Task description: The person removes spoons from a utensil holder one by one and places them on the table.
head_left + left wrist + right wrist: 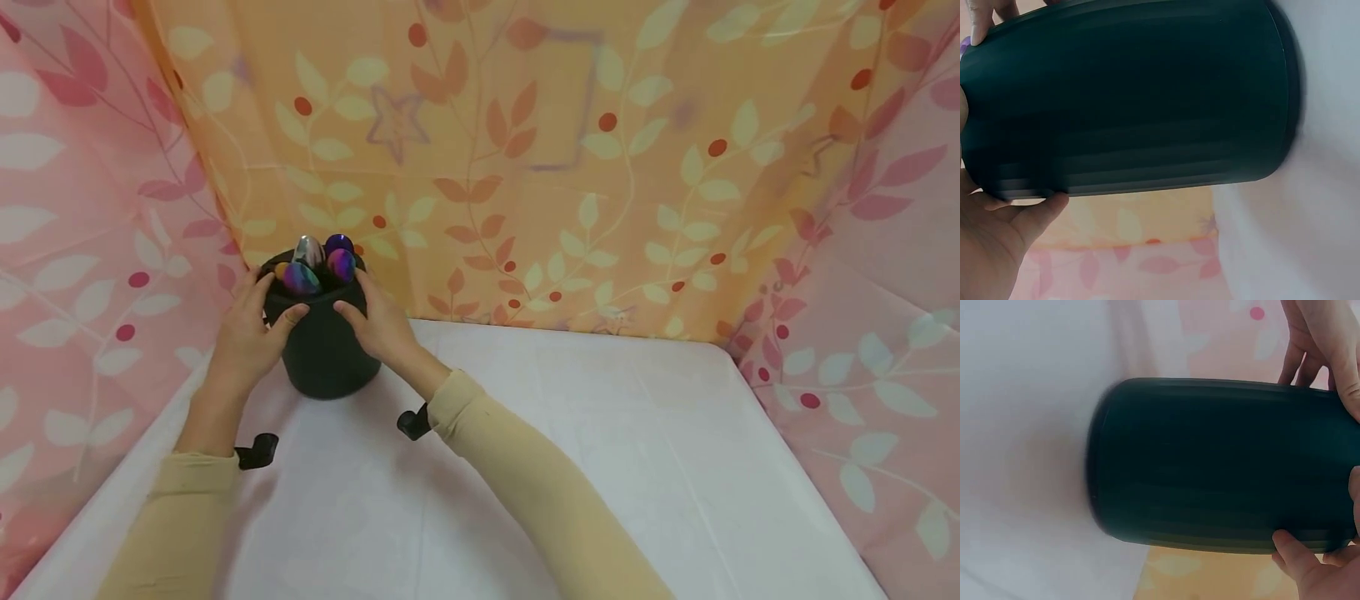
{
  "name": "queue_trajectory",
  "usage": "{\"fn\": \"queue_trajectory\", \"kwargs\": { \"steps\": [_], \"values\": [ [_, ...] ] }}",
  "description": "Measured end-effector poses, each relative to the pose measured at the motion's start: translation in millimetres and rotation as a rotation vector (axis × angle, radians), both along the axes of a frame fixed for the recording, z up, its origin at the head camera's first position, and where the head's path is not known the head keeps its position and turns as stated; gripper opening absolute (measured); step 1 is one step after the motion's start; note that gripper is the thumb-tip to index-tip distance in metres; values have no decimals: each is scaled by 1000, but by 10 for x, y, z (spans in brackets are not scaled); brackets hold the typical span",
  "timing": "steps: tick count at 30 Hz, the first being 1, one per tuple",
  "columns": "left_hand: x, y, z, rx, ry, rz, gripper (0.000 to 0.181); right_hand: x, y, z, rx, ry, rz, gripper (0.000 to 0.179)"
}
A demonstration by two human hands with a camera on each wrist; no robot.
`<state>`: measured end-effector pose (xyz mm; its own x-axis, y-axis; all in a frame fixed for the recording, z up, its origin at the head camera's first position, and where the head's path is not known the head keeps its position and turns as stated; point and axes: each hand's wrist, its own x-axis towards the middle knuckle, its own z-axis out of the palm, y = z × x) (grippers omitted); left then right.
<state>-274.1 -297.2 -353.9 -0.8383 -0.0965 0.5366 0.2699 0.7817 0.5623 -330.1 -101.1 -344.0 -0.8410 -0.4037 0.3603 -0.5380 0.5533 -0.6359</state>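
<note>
A dark green, rounded container (330,354) stands upright at the back left of the table. Several shiny utensils with rounded heads, apparently spoons, poke out of its top: a silver one (307,252), a blue-green one (302,280) and a purple one (341,265) among them. My left hand (249,333) grips the rim on the left side, thumb on the near face. On the opposite side my right hand (384,327) holds the rim likewise. The wrist views show the container's smooth wall (1147,94) between both hands; its inside and the utensils' handles are hidden.
A white cloth (600,433) covers the table. Behind it hangs an orange leaf-patterned curtain (480,167), with pink patterned curtains (75,233) at both sides. Black wrist mounts (258,451) stick out from the sleeves.
</note>
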Motion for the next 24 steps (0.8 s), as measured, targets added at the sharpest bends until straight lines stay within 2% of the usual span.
{"fn": "queue_trajectory", "kwargs": {
  "steps": [9, 15, 19, 24],
  "values": [
    [-8, 387, -63, -2, -4, -34, 81, 122, 438, -40, -30, 19, -34, 67],
    [13, 708, -42, -5, 3, -72, 83, 216, 767, -46, -62, 28, -75, 66],
    [38, 925, -39, -4, -18, -87, 86, 296, 984, -48, -90, 11, -101, 66],
    [93, 1233, -49, -4, -17, -108, 87, 385, 1296, -76, -116, 32, -108, 66]
  ]
}}
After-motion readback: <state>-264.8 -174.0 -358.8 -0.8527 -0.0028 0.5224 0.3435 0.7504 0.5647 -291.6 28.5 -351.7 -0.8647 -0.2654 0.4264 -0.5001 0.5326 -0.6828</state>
